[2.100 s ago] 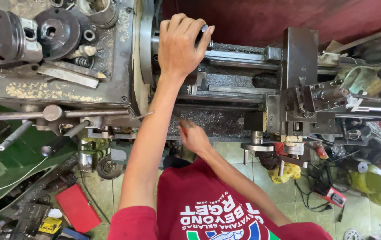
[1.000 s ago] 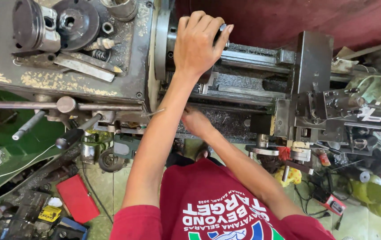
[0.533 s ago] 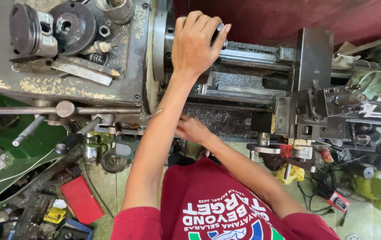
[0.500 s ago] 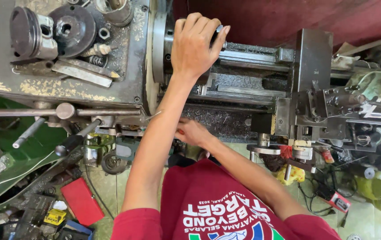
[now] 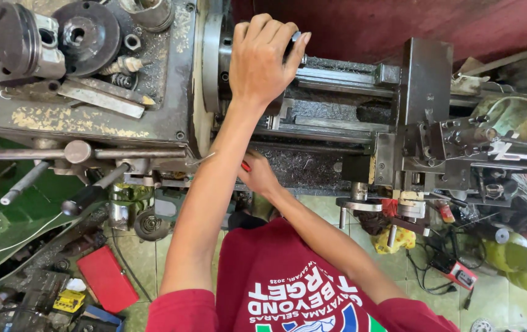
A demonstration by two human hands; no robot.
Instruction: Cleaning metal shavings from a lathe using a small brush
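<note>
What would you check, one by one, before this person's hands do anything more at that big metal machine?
1. Left hand has a firm hold on the round chuck: ok, the fingers wrap over its top.
2. Right hand is in plain sight: not ok, the left forearm partly hides it; only a red bit shows by it.
3. Chuck is standing still: cannot tell from one picture.
4. Tool carriage is away from the hands: ok, it sits well to the side.
5. Loose parts on the machine top, such as the piston, lie clear of the chuck: ok.
6. Sleeves are short: ok.
</note>
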